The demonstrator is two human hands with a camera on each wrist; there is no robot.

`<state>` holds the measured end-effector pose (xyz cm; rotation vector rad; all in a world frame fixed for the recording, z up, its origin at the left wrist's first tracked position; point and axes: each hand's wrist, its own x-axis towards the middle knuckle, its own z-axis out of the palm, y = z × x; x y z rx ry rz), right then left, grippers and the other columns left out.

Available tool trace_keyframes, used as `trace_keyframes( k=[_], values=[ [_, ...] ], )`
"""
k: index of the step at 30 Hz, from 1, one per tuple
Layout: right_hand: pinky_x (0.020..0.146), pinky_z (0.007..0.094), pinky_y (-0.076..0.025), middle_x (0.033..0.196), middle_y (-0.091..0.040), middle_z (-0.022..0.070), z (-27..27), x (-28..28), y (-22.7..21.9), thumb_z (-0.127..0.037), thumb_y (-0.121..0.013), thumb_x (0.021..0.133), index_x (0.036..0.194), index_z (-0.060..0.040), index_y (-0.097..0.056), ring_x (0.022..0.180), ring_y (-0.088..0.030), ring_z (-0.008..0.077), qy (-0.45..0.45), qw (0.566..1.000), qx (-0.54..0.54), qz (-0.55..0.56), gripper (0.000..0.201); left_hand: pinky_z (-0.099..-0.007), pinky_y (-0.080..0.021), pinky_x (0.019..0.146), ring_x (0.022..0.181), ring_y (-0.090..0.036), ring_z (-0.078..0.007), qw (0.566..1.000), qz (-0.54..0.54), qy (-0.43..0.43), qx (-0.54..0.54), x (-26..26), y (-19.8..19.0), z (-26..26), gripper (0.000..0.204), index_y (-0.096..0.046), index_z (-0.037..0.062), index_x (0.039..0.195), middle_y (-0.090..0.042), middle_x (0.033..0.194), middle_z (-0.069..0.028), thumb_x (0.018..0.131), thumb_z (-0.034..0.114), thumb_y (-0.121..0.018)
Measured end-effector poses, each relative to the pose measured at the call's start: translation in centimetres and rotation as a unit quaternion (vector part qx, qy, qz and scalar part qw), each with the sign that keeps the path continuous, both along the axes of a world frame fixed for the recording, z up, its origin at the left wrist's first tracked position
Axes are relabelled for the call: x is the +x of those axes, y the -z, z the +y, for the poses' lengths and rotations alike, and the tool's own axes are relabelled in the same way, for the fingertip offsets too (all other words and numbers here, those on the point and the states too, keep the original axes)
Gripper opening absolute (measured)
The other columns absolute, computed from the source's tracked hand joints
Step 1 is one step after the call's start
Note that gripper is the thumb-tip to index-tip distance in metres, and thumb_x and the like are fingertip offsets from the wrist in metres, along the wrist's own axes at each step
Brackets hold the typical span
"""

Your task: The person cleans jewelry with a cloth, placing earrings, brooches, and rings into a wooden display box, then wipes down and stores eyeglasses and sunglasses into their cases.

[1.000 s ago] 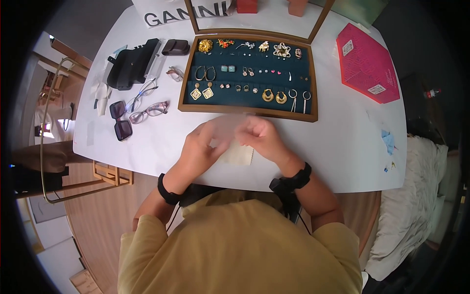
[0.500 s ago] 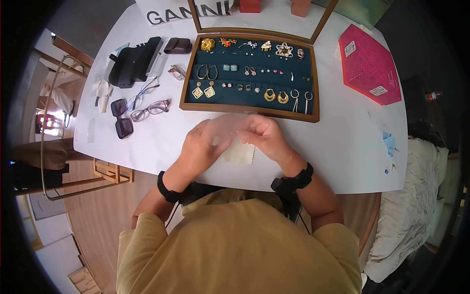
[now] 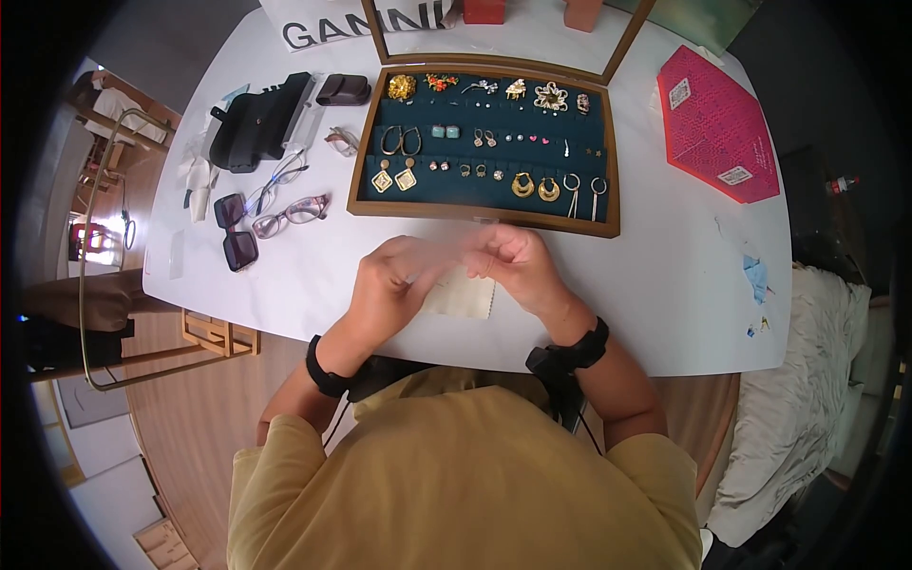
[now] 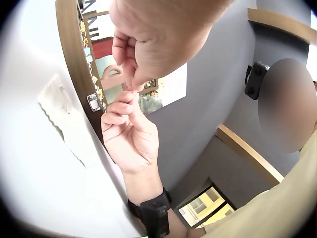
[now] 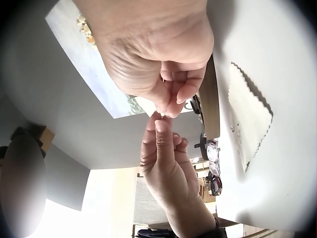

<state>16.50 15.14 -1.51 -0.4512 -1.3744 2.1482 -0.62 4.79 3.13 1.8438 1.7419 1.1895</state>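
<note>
Over the near part of the white table, my left hand [image 3: 378, 290] and right hand [image 3: 518, 271] meet fingertip to fingertip. In the right wrist view, a tiny pale gold piece [image 5: 162, 115] shows where both thumbs and forefingers pinch; I cannot tell what kind of piece it is. The left wrist view has the right hand [image 4: 131, 141] below the left, fingertips together. Beneath them lies a cream cloth [image 3: 463, 297] with a zigzag edge, and tiny shiny bits [image 5: 235, 130] rest on it. Just beyond the hands stands an open wooden jewellery case [image 3: 484, 220] with rows of earrings and brooches.
To the left lie sunglasses [image 3: 236, 233], clear-lens glasses [image 3: 291, 217], a black case [image 3: 256, 128] and a small dark case [image 3: 342, 90]. A pink box [image 3: 717, 128] stands at the right, with a blue scrap [image 3: 754, 277] nearer. A GANNI bag [image 3: 351, 24] is at the back.
Both hands stay at the same spot, fingertips together. The left hand's fingers have shifted slightly; the case, cloth and glasses have not moved.
</note>
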Motion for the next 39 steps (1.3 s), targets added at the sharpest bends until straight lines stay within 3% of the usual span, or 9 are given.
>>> trace_keyframes(
  k=[8, 11, 12, 15, 18, 25, 33, 36, 39],
  values=[
    [0.072, 0.0237, -0.051, 0.096, -0.066, 0.0058, 0.0, -0.4, 0.7, 0.000, -0.060, 0.091, 0.107, 0.0027, -0.063, 0.081, -0.061, 0.0086, 0.015, 1.000, 0.005, -0.010, 0.017, -0.0269, -0.051, 0.068, 0.077, -0.065, -0.0161, 0.999, -0.009, -0.016, -0.028, -0.3, -1.7, 2.3, 0.014, -0.068, 0.0004, 0.099, -0.069, 0.087, -0.0096, 0.086, 0.001, -0.067],
    [0.073, 0.0242, -0.052, 0.095, -0.066, 0.0055, -0.1, -0.4, 0.5, 0.000, -0.059, 0.091, 0.107, 0.0029, -0.063, 0.082, -0.062, 0.0087, 0.004, 0.999, 0.017, -0.045, 0.017, -0.0301, -0.052, 0.066, 0.075, -0.067, -0.0202, 0.998, -0.057, 0.008, -0.039, -0.2, -3.2, 5.6, 0.011, -0.068, 0.0009, 0.096, -0.068, 0.087, -0.0123, 0.086, 0.000, -0.065],
    [0.075, 0.0248, -0.052, 0.094, -0.066, 0.0052, -0.2, -0.4, 0.4, 0.001, -0.058, 0.091, 0.107, 0.0032, -0.063, 0.083, -0.062, 0.0089, 0.005, 0.999, 0.026, -0.038, 0.017, -0.0286, -0.050, 0.063, 0.068, -0.063, -0.0151, 0.999, -0.023, 0.016, -0.024, -0.4, -3.1, 7.0, 0.009, -0.068, 0.0003, 0.095, -0.068, 0.085, -0.0107, 0.087, 0.004, -0.067],
    [0.077, 0.0265, -0.051, 0.099, -0.066, 0.0052, -0.1, -0.3, 0.9, -0.002, -0.059, 0.091, 0.109, 0.0014, -0.064, 0.086, -0.062, 0.0112, -0.022, 0.998, 0.028, -0.050, 0.019, -0.0262, -0.048, 0.061, 0.063, -0.059, -0.0134, 0.993, -0.072, 0.088, -0.038, -0.2, -3.0, 12.1, 0.011, -0.069, 0.0005, 0.094, -0.068, 0.078, -0.0091, 0.085, 0.008, -0.070],
    [0.075, 0.0249, -0.051, 0.093, -0.066, 0.0044, 0.0, -0.5, 1.3, 0.000, -0.058, 0.091, 0.104, 0.0026, -0.063, 0.082, -0.061, 0.0089, -0.023, 0.998, 0.034, -0.038, 0.014, -0.0222, -0.047, 0.064, 0.069, -0.056, -0.0049, 0.986, -0.016, 0.130, -0.106, 0.5, -3.1, 17.4, 0.013, -0.069, 0.0007, 0.090, -0.066, 0.074, -0.0013, 0.085, 0.012, -0.072],
    [0.072, 0.0239, -0.051, 0.090, -0.065, 0.0035, 0.2, -0.5, 1.3, -0.001, -0.059, 0.091, 0.101, 0.0027, -0.063, 0.077, -0.060, 0.0083, -0.021, 0.999, 0.013, -0.030, 0.012, -0.0284, -0.051, 0.068, 0.070, -0.065, -0.0141, 0.988, 0.075, 0.117, -0.062, 2.3, 0.7, 26.9, 0.015, -0.072, 0.0052, 0.093, -0.071, 0.080, -0.0107, 0.082, 0.015, -0.074],
    [0.070, 0.0248, -0.051, 0.088, -0.066, 0.0048, -0.1, -0.9, 1.4, 0.000, -0.061, 0.089, 0.098, 0.0029, -0.064, 0.075, -0.061, 0.0104, -0.031, 0.999, 0.012, -0.033, 0.010, -0.0327, -0.052, 0.071, 0.073, -0.067, -0.0252, 0.974, 0.168, 0.141, -0.051, 4.6, 1.5, 29.3, 0.013, -0.072, 0.0063, 0.089, -0.070, 0.081, -0.0124, 0.080, 0.015, -0.073],
    [0.070, 0.0249, -0.051, 0.087, -0.066, 0.0050, 0.0, -0.9, 1.2, 0.000, -0.061, 0.089, 0.098, 0.0028, -0.065, 0.074, -0.061, 0.0108, -0.029, 0.999, 0.008, -0.034, 0.010, -0.0414, -0.052, 0.073, 0.079, -0.066, -0.0319, 0.964, 0.217, 0.150, -0.026, 4.7, 2.2, 30.1, 0.009, -0.071, 0.0093, 0.081, -0.069, 0.082, -0.0120, 0.080, 0.019, -0.071],
    [0.069, 0.0246, -0.050, 0.086, -0.066, 0.0048, -0.1, -0.9, 1.1, 0.000, -0.061, 0.089, 0.097, 0.0028, -0.065, 0.073, -0.060, 0.0106, -0.029, 0.999, 0.003, -0.033, 0.010, -0.0405, -0.051, 0.075, 0.082, -0.065, -0.0319, 0.948, 0.279, 0.147, -0.047, 5.1, 2.3, 30.4, 0.014, -0.072, 0.0084, 0.084, -0.068, 0.084, -0.0133, 0.080, 0.021, -0.070]
  ],
)
